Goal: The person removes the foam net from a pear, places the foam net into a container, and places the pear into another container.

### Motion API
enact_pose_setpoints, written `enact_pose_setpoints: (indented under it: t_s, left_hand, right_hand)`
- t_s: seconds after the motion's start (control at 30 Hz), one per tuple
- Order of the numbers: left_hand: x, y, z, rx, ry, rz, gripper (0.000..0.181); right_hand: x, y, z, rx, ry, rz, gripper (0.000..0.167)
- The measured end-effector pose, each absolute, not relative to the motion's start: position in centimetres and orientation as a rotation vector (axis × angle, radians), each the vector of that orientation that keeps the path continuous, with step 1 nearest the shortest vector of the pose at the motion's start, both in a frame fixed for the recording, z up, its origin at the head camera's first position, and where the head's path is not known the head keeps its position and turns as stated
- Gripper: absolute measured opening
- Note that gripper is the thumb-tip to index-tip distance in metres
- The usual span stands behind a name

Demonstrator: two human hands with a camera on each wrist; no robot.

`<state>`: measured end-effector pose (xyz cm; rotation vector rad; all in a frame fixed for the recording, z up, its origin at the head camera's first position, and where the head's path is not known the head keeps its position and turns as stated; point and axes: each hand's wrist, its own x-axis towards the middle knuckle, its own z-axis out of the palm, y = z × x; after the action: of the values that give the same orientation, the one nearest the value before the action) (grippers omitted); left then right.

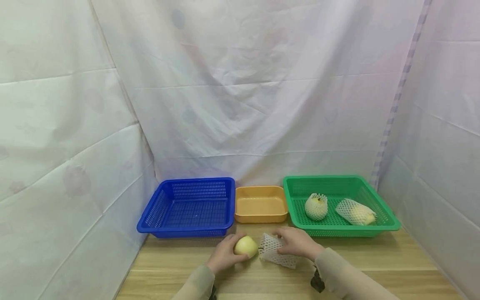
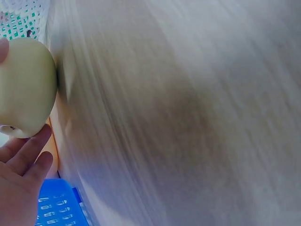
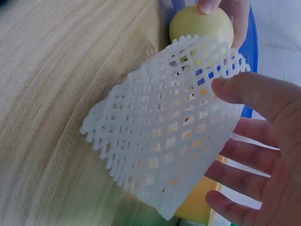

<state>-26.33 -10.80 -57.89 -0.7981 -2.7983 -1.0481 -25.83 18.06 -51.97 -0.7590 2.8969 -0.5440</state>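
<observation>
A: What does the head view show?
B: A smooth, round, pale yellow fruit (image 1: 246, 246) with a thin dark stem, between the worktop's left and right edges. The left hand (image 1: 226, 253) has its thumb and fingers curled round it. The stem points at a soft, white foam net sleeve (image 1: 273, 251), which the right hand (image 1: 296, 243) grips.
A: And at the far edge of the brown wooden worktop (image 1: 180, 266)?
B: A blue plastic basket with slots (image 1: 185, 229) by the left corner, a shallow orange plastic tray (image 1: 261, 218) in the middle, and a green plastic basket with holes (image 1: 341, 228) by the right corner. Two netted fruits (image 1: 316, 208) sit in that green one.
A: The left wrist view?
B: The fruit is squeezed between thumb and fingertips, with its shiny skin showing. I can't tell if it touches the wood.
A: The right wrist view?
B: The thumb and fingers pinch the bumpy, diamond-holed net by one side. Its rim overlaps the fruit in this view; I can't tell if the stem is inside.
</observation>
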Motion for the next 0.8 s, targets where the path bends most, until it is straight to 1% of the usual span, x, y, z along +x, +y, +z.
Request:
enact_pose_setpoints:
  t_s: [0.17,0.37,0.43,0.8]
  left_hand:
    - [-26.1,-10.4,-57.4,-0.819,-2.785,-1.009,0.072]
    - [-26.0,-10.3,-56.9,-0.846,-2.775,-0.935,0.071]
    - [-26.1,-10.4,-56.9,-0.856,-2.766,-0.92,0.071]
    - [-26.3,-10.3,-56.5,-0.842,-2.847,-0.887,0.073]
  right_hand:
    - [-25.5,18.3,-51.9,-0.766,2.941,-0.509,0.035]
    - [-24.9,18.5,-51.6,-0.728,2.974,-0.532,0.012]
    - [-24.9,18.6,-51.5,-0.729,2.983,-0.541,0.008]
    - [-25.3,19.2,-51.0,-0.804,3.01,-0.504,0.024]
